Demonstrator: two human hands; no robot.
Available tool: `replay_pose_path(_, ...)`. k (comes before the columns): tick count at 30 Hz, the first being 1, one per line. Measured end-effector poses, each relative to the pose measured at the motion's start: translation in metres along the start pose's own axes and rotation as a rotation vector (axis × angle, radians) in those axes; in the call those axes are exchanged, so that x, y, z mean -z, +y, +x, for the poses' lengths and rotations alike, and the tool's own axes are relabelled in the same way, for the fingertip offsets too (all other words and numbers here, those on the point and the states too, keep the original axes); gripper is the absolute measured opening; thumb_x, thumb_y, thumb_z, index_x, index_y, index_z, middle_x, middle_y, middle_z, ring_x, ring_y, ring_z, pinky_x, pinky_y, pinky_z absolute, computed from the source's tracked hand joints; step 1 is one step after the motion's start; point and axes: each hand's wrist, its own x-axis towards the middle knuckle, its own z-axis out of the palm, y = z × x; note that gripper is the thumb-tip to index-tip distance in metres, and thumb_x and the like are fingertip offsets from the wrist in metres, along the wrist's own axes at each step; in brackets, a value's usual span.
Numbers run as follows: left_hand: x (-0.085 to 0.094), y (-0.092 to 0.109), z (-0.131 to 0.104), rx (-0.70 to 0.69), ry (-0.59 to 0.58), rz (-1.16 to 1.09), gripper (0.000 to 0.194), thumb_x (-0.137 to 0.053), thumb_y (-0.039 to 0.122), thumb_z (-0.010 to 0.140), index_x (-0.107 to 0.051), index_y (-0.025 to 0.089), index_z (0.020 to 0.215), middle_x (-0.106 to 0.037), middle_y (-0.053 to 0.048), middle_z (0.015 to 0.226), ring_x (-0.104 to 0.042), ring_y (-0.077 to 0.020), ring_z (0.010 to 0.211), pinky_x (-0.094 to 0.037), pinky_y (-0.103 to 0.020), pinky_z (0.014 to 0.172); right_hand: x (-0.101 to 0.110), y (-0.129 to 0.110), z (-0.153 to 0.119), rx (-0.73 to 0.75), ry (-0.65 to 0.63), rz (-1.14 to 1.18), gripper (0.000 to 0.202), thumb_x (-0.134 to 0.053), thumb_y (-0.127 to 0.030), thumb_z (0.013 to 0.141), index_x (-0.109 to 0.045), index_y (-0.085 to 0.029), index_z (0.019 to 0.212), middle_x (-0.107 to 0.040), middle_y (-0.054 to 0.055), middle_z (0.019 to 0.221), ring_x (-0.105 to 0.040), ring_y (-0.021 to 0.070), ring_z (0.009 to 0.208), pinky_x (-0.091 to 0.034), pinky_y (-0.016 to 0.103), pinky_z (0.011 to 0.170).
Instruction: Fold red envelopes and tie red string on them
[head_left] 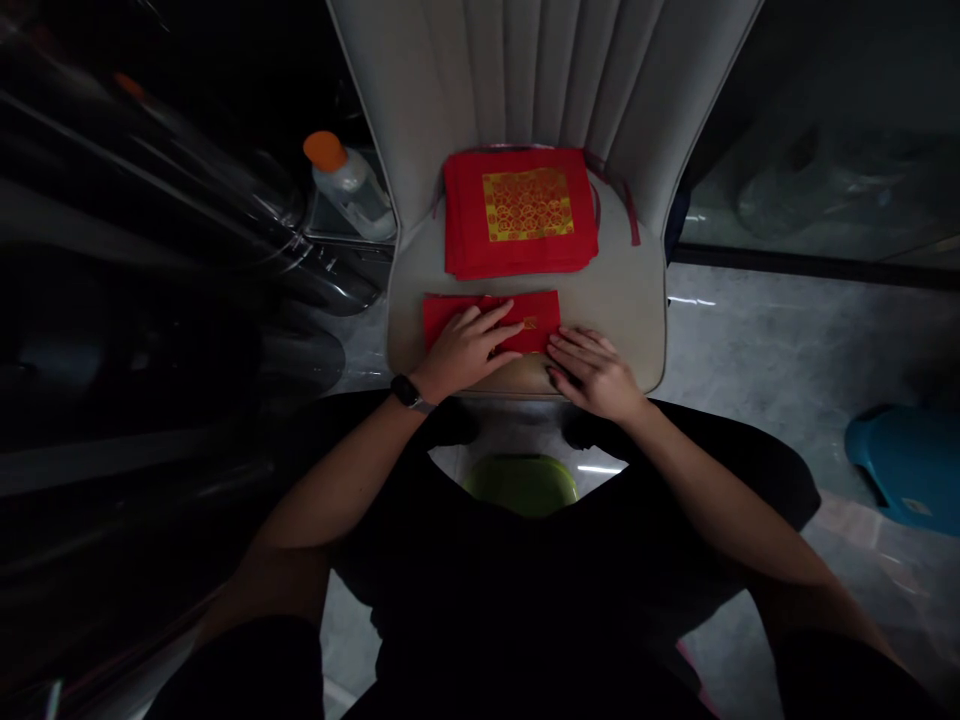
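A folded red piece (546, 306) with a small gold mark lies near the front edge of the grey chair seat (630, 290). My left hand (474, 345), with a dark watch at the wrist, rests flat on it, fingers spread. My right hand (592, 368) touches its right end; the fingers lie stretched out on the seat and the piece's corner, the thumb apart. Behind, toward the backrest, a stack of red sheets (525, 215) carries a gold square pattern on top. Dark red ribbons (631, 215) lie beside the stack.
Left of the chair stands a bottle (356, 190) with an orange cap, near shiny dark plastic-wrapped things (225, 180). A green object (521, 483) is on the floor below the seat. A blue stool-like object (911, 465) is at the right.
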Motion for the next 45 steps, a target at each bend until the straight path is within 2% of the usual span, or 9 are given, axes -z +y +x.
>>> replay_pose_path(11,-0.001,0.004,0.0,0.024,0.009,-0.008,0.043,-0.06,0.04,0.111,-0.071,0.027,0.15,-0.056,-0.007,0.169,-0.06,-0.0356,0.132,-0.053,-0.059,0.115,-0.004,-0.004,-0.005,0.006,-0.092,-0.079,0.052,-0.065,-0.028,0.106,-0.063,-0.027,0.158,-0.064,0.006,0.159,-0.052,0.0361,0.158,-0.038,0.067,0.133)
replay_pose_path(19,-0.002,0.005,0.0,0.037,-0.021,0.016,0.049,-0.059,0.039,0.11,-0.065,0.026,0.157,-0.053,-0.01,0.171,-0.059,-0.0369,0.13,-0.051,-0.061,0.114,-0.002,-0.005,-0.01,-0.023,-0.104,-0.065,0.047,-0.069,-0.031,0.105,-0.068,-0.03,0.152,-0.071,0.006,0.151,-0.057,0.0355,0.154,-0.03,0.071,0.134)
replay_pose_path(24,-0.003,0.005,0.0,0.037,-0.011,0.007,0.048,-0.06,0.039,0.11,-0.065,0.027,0.156,-0.054,-0.008,0.17,-0.058,-0.0374,0.134,-0.051,-0.06,0.115,0.007,0.0,-0.015,-0.042,-0.034,-0.046,0.031,-0.07,-0.033,0.103,-0.081,-0.032,0.132,-0.081,0.003,0.133,-0.069,0.0354,0.142,-0.036,0.071,0.131)
replay_pose_path(27,-0.004,0.003,0.0,0.037,-0.007,0.005,0.048,-0.061,0.039,0.11,-0.065,0.028,0.156,-0.054,-0.007,0.17,-0.057,-0.038,0.135,-0.051,-0.061,0.115,0.018,0.006,-0.014,-0.043,0.076,-0.029,0.02,-0.07,-0.033,0.103,-0.086,-0.03,0.115,-0.087,0.003,0.116,-0.078,0.0332,0.128,-0.047,0.065,0.125)
replay_pose_path(29,-0.005,0.002,-0.001,0.035,-0.004,0.007,0.048,-0.06,0.039,0.11,-0.065,0.027,0.157,-0.053,-0.007,0.171,-0.057,-0.0381,0.135,-0.051,-0.061,0.114,0.025,0.009,-0.011,-0.068,0.145,-0.036,0.02,-0.07,-0.032,0.102,-0.087,-0.029,0.111,-0.087,0.005,0.114,-0.079,0.0329,0.124,-0.052,0.062,0.12)
replay_pose_path(32,-0.006,0.002,-0.001,0.033,-0.005,0.012,0.049,-0.061,0.039,0.11,-0.064,0.027,0.158,-0.053,-0.007,0.171,-0.057,-0.0383,0.134,-0.051,-0.061,0.115,0.029,0.005,-0.002,-0.107,0.133,-0.055,0.025,-0.07,-0.033,0.101,-0.085,-0.029,0.121,-0.084,0.006,0.127,-0.076,0.0344,0.131,-0.053,0.062,0.119)
replay_pose_path(38,-0.004,0.003,-0.001,0.044,-0.031,0.025,0.051,-0.058,0.04,0.111,-0.061,0.028,0.161,-0.051,-0.007,0.173,-0.056,-0.0392,0.134,-0.049,-0.063,0.113,0.0,-0.012,0.007,0.035,-0.142,-0.02,0.061,-0.065,-0.038,0.107,-0.056,-0.018,0.163,-0.058,0.013,0.165,-0.05,0.0312,0.16,-0.038,0.06,0.136)
replay_pose_path(41,-0.002,0.004,-0.001,0.072,-0.037,0.045,0.053,-0.06,0.043,0.109,-0.061,0.03,0.161,-0.051,-0.008,0.173,-0.056,-0.0409,0.13,-0.047,-0.066,0.111,-0.01,-0.012,0.002,0.033,-0.185,-0.036,0.065,-0.063,-0.039,0.108,-0.05,-0.015,0.167,-0.055,0.017,0.166,-0.047,0.0311,0.161,-0.033,0.061,0.138)
replay_pose_path(45,0.005,0.008,0.001,0.146,-0.069,0.083,0.066,-0.064,0.049,0.107,-0.054,0.021,0.165,-0.045,-0.014,0.176,-0.054,-0.0441,0.134,-0.046,-0.066,0.111,-0.01,-0.013,-0.002,0.001,-0.178,-0.058,0.064,-0.062,-0.04,0.109,-0.052,-0.013,0.166,-0.056,0.018,0.166,-0.047,0.0324,0.162,-0.029,0.063,0.139)
